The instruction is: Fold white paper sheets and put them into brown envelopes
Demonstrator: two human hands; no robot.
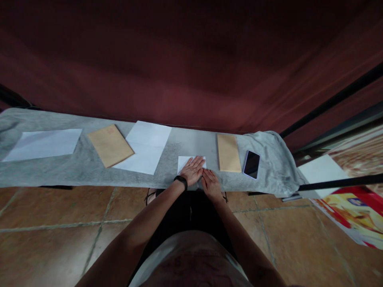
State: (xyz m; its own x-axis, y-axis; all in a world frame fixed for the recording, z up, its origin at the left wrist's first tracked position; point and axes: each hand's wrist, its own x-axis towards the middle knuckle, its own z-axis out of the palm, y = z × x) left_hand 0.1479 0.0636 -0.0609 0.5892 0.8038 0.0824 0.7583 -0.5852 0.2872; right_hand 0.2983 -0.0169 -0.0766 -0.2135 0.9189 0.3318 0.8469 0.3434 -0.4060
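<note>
A small folded white paper (183, 162) lies on the grey cloth-covered table (89, 171) right in front of me. My left hand (192, 170) rests flat on it with the fingers stretched out; a black band sits on that wrist. My right hand (211, 183) presses down at the paper's lower right corner, fingers extended and flat. Neither hand grips anything.
A brown envelope (229, 152) and a dark phone (251, 164) lie to the right of my hands. To the left are a large white sheet (146, 146), another brown envelope (110, 145) and a white sheet (44, 144). A dark red curtain hangs behind; tiled floor below.
</note>
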